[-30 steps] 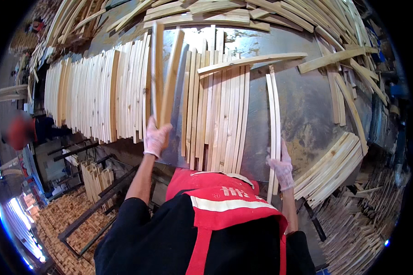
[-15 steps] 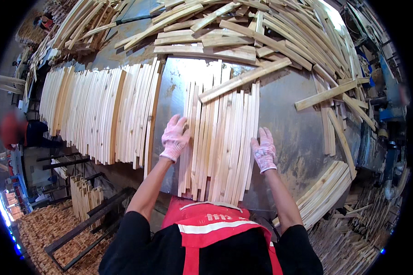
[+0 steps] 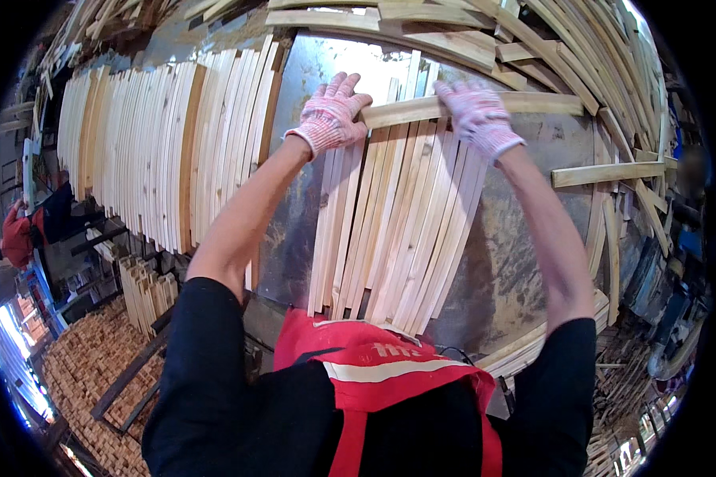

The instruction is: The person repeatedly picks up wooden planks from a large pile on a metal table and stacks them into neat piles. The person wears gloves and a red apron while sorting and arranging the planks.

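Note:
Both hands wear pinkish-white knit gloves. At the far left of the loose row of pale wooden strips (image 3: pixel 406 215), my left hand (image 3: pixel 334 111) has its fingers apart, and its thumb side meets the end of a crosswise wooden strip (image 3: pixel 537 103). My right hand (image 3: pixel 479 119), slightly blurred, reaches over that same strip with its fingers bent across it. The crosswise strip rests over the far part of the row, whose strips lie lengthwise toward my red apron (image 3: pixel 390 350). Under the right hand, part of the strip is hidden.
A wide row of strips (image 3: pixel 151 151) lies side by side at the left of the metal table (image 3: pixel 525 262). Heaped strips (image 3: pixel 445 40) cover the far edge and right side. Stacked wood ends (image 3: pixel 95 374) stand low left, where another person in red (image 3: pixel 17 237) is.
My hands have moved from the row's two sides to its far end. The crosswise strip has turned from slanted to nearly level. The view has shifted too.

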`<state>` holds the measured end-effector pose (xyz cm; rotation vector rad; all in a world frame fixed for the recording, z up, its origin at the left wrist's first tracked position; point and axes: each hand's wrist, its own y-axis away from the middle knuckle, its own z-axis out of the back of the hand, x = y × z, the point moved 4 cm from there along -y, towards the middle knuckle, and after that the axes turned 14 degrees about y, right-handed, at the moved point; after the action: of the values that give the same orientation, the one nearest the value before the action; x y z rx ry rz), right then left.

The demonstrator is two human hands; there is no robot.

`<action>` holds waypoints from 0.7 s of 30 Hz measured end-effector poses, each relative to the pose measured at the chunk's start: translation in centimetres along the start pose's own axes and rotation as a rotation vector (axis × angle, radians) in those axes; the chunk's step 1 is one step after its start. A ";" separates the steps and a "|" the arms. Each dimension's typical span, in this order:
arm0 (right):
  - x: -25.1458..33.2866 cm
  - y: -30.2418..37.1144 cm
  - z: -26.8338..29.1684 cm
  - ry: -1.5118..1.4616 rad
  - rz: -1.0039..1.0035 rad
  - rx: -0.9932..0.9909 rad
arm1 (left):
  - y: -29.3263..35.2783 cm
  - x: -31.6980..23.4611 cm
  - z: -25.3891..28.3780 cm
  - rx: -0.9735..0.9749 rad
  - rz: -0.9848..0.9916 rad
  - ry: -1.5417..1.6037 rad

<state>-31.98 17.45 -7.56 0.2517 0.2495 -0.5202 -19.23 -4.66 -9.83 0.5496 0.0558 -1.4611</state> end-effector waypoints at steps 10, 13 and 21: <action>-0.1 23.2 -11.9 -0.877 -0.839 0.067 | 6.5 -0.6 9.1 -0.309 -0.194 1.677; 9.7 24.4 -13.1 -0.551 -0.684 0.072 | 7.3 1.7 18.2 -0.501 -0.391 1.129; 12.4 27.9 -3.0 -0.892 -0.855 -0.131 | 10.0 6.1 13.9 -0.598 0.242 1.915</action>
<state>-7.68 36.05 -9.26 -0.2503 -0.5113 -1.3943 -13.03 -15.57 3.33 1.1793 1.7602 -0.1775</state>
